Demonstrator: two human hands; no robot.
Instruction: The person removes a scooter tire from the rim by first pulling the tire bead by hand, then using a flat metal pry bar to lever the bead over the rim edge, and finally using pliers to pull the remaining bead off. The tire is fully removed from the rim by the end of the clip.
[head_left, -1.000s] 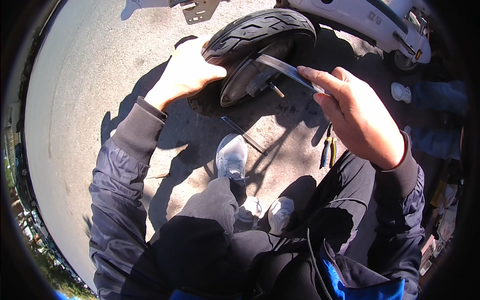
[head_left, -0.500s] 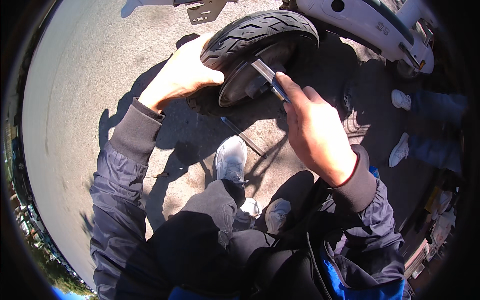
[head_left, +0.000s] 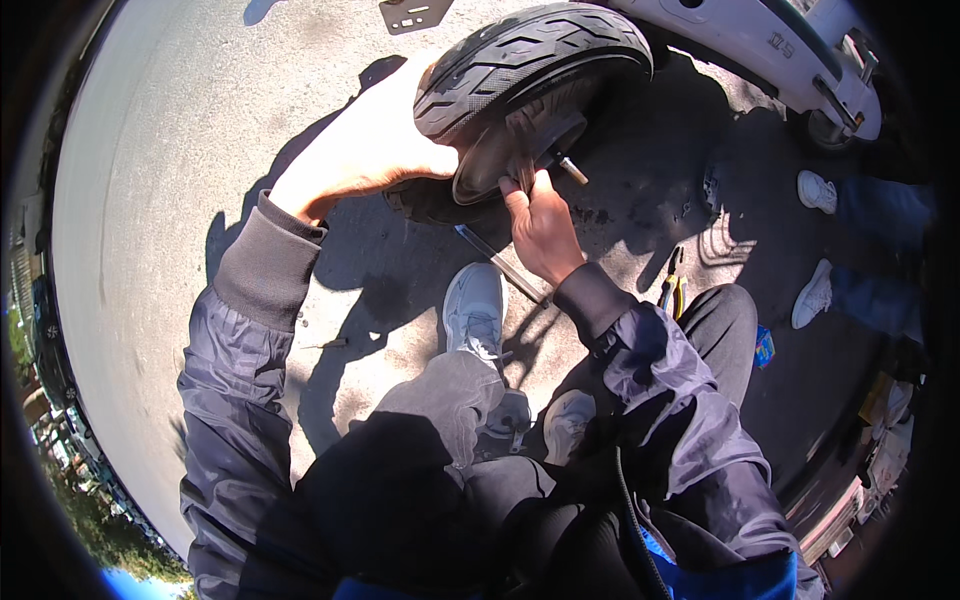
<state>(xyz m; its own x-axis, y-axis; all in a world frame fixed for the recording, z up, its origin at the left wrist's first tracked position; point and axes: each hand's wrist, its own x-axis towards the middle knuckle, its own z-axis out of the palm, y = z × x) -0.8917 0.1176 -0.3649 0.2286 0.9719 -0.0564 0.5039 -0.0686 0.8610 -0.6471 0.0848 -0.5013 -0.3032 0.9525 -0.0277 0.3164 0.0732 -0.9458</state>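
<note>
A black treaded tyre (head_left: 545, 50) on a wheel stands tilted in front of me, with the dark hub and a short metal axle (head_left: 572, 170) showing on its right side. My left hand (head_left: 365, 145) grips the tyre's left side, thumb on the near sidewall by the rim and fingers hidden behind. My right hand (head_left: 545, 228) is closed on a flat metal tyre lever (head_left: 522, 140), which reaches up against the wheel's side near the rim. Shadow hides where its far tip rests. A second tyre lever (head_left: 500, 262) lies on the ground below the wheel.
Yellow-handled pliers (head_left: 675, 288) lie on the ground near my right knee. A white scooter (head_left: 770, 45) is at the upper right. Another person's white shoes (head_left: 815, 292) stand at the right. A blue packet (head_left: 764, 346) lies beyond my knee.
My right hand has moved left and down, closer to the wheel's near edge. Its lever has swung from slanting toward the lower right to nearly upright. My left hand keeps its grip.
</note>
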